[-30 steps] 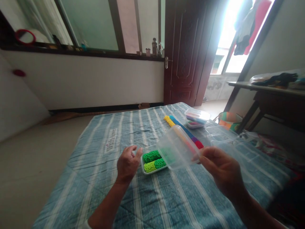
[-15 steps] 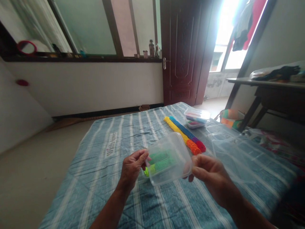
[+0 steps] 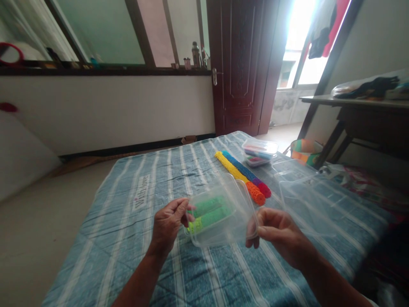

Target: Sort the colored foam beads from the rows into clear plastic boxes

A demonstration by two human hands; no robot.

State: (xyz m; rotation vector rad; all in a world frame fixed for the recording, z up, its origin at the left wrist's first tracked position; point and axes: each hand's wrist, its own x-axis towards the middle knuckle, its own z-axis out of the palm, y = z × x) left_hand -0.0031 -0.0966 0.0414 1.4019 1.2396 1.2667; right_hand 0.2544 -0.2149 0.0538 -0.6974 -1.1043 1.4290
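My left hand (image 3: 169, 221) pinches the left edge of a clear plastic lid (image 3: 241, 224). On its right edge, the thumb and fingers of my right hand (image 3: 277, 232) are closed. Tilted, the lid hangs over a clear box that holds green rolled pieces with a knitted look (image 3: 212, 216), seen hazily through the plastic. Much of the box's rim is hidden behind the lid. Just beyond lie two long textured rolls side by side: a yellow and orange roll (image 3: 234, 170), and a blue, purple and red roll (image 3: 245, 172).
A striped blue bedspread (image 3: 128, 256) lies under everything. Stacked lidded boxes (image 3: 260, 148) with coloured contents sit at the far corner. Clear empty-looking plastic containers (image 3: 306, 209) lie to the right. Past the bed are a dark door (image 3: 241, 64) and a table (image 3: 351, 101).
The view has shifted slightly, moving the scene left and up. The lid now lies flatter over the green rolls, with both hands still gripping it.
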